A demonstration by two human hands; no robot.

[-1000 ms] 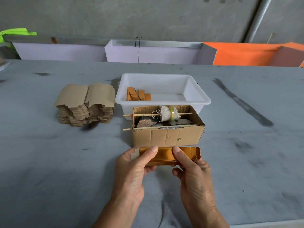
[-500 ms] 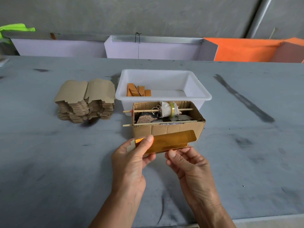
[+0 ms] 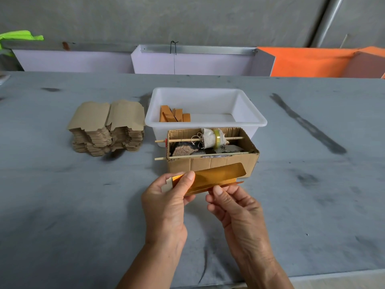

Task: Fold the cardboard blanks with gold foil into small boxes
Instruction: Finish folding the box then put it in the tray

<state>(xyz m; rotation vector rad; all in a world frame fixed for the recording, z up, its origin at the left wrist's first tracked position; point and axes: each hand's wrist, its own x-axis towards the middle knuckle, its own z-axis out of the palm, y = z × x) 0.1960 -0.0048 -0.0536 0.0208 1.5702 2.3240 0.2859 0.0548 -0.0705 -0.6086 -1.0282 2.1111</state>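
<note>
A gold-foil cardboard blank (image 3: 216,177) is held in the air just in front of the brown cardboard box (image 3: 210,163). Its long top flap stands up with the shiny gold side facing me. My left hand (image 3: 168,203) grips its left end, thumb on the foil. My right hand (image 3: 233,207) pinches the lower edge near the middle, thumb on top and fingers underneath. Two stacks of flat brown blanks (image 3: 107,127) lie at the left. Several folded gold boxes (image 3: 174,116) lie in the white tub (image 3: 206,119).
The brown cardboard box holds stones, a cloth bundle with tape (image 3: 212,138) and two wooden skewers across its top. White and orange panels (image 3: 308,62) stand along the far edge of the grey table (image 3: 62,205). The table's near edge runs below my wrists.
The blank has opened from a flat strip: its top flap now stands up. My right hand slid from the strip's front to its lower edge. Both hands rose slightly toward the cardboard box.
</note>
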